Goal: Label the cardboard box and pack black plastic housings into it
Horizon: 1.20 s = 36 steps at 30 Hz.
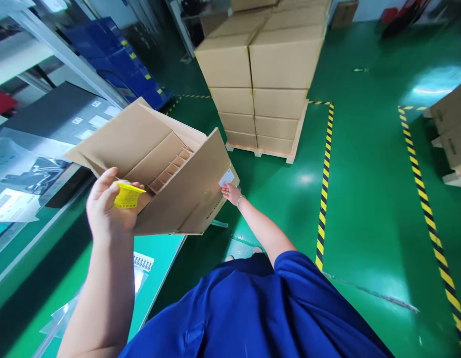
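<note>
My left hand (pixel 109 206) grips the cardboard box (pixel 159 169) edge plus a yellow tag (pixel 128 195). Right hand (pixel 230 193) pinches the far corner. Feels light but floppy, so hold both ends.

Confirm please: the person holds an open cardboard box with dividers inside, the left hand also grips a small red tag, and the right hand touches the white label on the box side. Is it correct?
Not quite: the head view shows that the small tag in the left hand is yellow, not red. The rest holds: the cardboard box is open with dividers inside, and the right hand touches the white label.
</note>
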### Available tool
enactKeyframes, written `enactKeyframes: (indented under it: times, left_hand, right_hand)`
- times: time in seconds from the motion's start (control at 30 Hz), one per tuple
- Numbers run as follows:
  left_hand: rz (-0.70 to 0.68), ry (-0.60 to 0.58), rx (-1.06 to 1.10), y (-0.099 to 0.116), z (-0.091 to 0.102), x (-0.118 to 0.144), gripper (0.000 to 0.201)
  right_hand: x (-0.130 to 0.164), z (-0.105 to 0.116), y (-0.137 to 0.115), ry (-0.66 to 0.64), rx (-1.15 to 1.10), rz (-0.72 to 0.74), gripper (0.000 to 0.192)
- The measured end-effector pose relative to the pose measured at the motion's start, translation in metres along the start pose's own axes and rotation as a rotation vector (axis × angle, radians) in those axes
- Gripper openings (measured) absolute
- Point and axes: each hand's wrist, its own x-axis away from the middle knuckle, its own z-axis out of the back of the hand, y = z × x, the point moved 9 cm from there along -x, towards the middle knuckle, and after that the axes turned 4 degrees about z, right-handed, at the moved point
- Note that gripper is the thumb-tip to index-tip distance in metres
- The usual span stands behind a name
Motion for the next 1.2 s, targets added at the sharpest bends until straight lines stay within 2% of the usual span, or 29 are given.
enactKeyframes:
  times: [0.07,0.13,0.2,0.27,0.33,0.4,0.47,0.53,0.6,0.67,0.77,0.83,0.9,1.03,1.13,1.2]
  left_hand:
    - [0.036,0.004,0.076,0.000,0.003,0.003,0.061]
    - [0.111,-0.010,0.164,0.001,0.004,0.012,0.059]
    - [0.187,-0.061,0.208,0.001,0.002,0.027,0.060]
    - [0.252,-0.125,0.207,-0.002,-0.002,0.044,0.063]
    - [0.330,-0.194,0.199,-0.010,-0.003,0.062,0.066]
    - [0.387,-0.252,0.195,-0.020,0.000,0.078,0.066]
    - [0.401,-0.298,0.172,-0.027,0.010,0.093,0.066]
    - [0.401,-0.320,0.145,-0.032,0.026,0.108,0.066]
    - [0.414,-0.312,0.141,-0.037,0.050,0.126,0.066]
    - [0.447,-0.272,0.166,-0.041,0.080,0.147,0.065]
    - [0.459,-0.159,0.226,-0.043,0.138,0.186,0.063]
    - [0.416,-0.051,0.209,-0.039,0.184,0.221,0.066]
    - [0.366,0.086,0.135,-0.034,0.231,0.266,0.067]
    - [0.350,0.418,0.034,-0.023,0.320,0.392,0.055]
    - [0.321,0.706,-0.006,-0.010,0.378,0.503,0.045]
    - [0.276,0.895,-0.049,0.003,0.409,0.579,0.038]
  right_hand:
    - [0.019,-0.002,0.008,-0.041,0.058,-0.058,0.022]
    - [0.038,-0.005,0.004,-0.094,0.105,-0.055,0.020]
    - [0.058,-0.017,-0.010,-0.178,0.129,-0.011,0.019]
    - [0.083,-0.039,-0.029,-0.275,0.140,0.045,0.021]
    - [0.119,-0.070,-0.055,-0.412,0.182,0.184,0.029]
    - [0.165,-0.106,-0.084,-0.571,0.294,0.431,0.040]
    - [0.211,-0.136,-0.102,-0.683,0.466,0.678,0.041]
    - [0.245,-0.159,-0.105,-0.714,0.646,0.850,0.027]
    - [0.267,-0.177,-0.094,-0.720,0.780,0.967,0.011]
    - [0.283,-0.193,-0.072,-0.747,0.837,1.029,0.016]
    - [0.313,-0.219,-0.018,-0.892,0.864,1.044,0.019]
    - [0.343,-0.233,0.025,-1.019,0.880,1.045,0.018]
    - [0.382,-0.243,0.070,-1.158,0.888,1.035,0.016]
    - [0.481,-0.245,0.168,-1.479,0.898,0.937,0.017]
    - [0.561,-0.231,0.241,-1.692,0.867,0.788,0.017]
    - [0.614,-0.220,0.284,-1.802,0.807,0.670,0.016]
